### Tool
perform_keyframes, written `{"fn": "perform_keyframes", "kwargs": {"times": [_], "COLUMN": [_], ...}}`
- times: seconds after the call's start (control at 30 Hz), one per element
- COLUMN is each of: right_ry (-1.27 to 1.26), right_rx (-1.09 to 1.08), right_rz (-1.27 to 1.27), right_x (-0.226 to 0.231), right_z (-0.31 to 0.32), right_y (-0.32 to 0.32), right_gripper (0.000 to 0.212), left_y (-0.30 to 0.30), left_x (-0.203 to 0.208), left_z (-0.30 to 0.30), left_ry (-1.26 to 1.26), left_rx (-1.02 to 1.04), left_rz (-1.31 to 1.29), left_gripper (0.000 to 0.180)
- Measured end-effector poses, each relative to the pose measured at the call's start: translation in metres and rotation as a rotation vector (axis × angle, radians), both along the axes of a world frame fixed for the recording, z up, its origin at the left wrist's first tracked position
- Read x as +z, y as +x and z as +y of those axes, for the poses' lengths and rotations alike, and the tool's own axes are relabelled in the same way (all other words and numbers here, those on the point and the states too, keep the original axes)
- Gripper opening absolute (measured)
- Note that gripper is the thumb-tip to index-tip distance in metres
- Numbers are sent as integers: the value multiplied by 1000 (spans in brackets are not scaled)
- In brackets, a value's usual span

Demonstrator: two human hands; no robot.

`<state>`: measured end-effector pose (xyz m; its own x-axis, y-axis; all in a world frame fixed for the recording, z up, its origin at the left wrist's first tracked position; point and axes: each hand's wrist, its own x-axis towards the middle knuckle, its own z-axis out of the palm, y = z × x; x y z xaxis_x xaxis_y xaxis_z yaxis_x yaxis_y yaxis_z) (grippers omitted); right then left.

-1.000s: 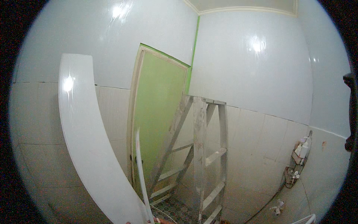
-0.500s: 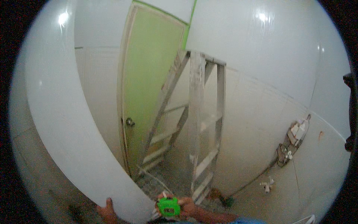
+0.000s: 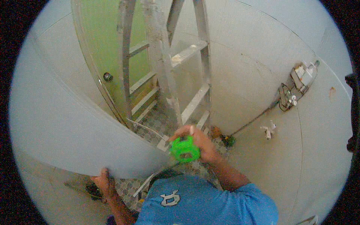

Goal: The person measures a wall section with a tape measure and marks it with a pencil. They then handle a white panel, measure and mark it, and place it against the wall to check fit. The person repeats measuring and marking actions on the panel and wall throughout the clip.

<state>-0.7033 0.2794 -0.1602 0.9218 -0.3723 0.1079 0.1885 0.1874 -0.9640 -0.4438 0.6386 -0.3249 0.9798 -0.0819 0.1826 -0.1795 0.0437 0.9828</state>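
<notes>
Two bare hands are seen in the lower middle of the view. The large white panel (image 3: 63, 123) fills the left side, and its lower edge is gripped from below by the left hand (image 3: 103, 180), whose fingers are curled around that edge. A bright green tape measure (image 3: 184, 149) is grasped by the right hand (image 3: 197, 140), with the fingers closed over its top; it is held just beside the right lower end of the panel, in front of the blue shirt (image 3: 202, 204) of the person.

Further away, a paint-stained stepladder (image 3: 167, 67) is standing upright on the small-tiled floor (image 3: 157, 120), near the green door (image 3: 108, 41) with its round knob (image 3: 108, 77). On the right, the tiled wall (image 3: 262, 75) carries a wire shelf (image 3: 296, 88) with some small bottles, and a white tap (image 3: 268, 130) is fixed lower on the same wall. A thin white strip (image 3: 144, 127) is lying on the floor between the panel and the stepladder.
</notes>
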Motion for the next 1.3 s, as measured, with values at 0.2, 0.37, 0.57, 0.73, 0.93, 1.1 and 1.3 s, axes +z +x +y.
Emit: {"fn": "perform_keyframes", "kwargs": {"times": [0.2,0.37,0.57,0.73,0.93,1.1,1.3], "right_ry": [294,1,-419,-278,-538,-679,-626], "right_rx": [-26,86,-48,-127,-564,-759,-880], "right_rz": [-386,-333,-303,-135,-28,-54,-138], "right_x": [24,33,54,79,83,91,146], "right_z": [-33,-53,-62,-58,-67,-64,3], "right_y": [-60,-88,-97,-124,-164,-212,-267], "right_gripper": [88,92,89,90,104,102,103], "left_y": [12,-11,-53,-63,-83,-69,-72], "left_x": [9,49,131,171,181,204,241], "left_z": [-56,-134,-219,-262,-319,-377,-407], "left_ry": [76,194,373,188,-54,-234,-182], "left_rx": [-168,-398,-768,-1111,-1186,-386,-308], "left_rz": [31,40,7,-15,-244,-432,-556], "left_gripper": [65,60,54,47,42,82,115]}}
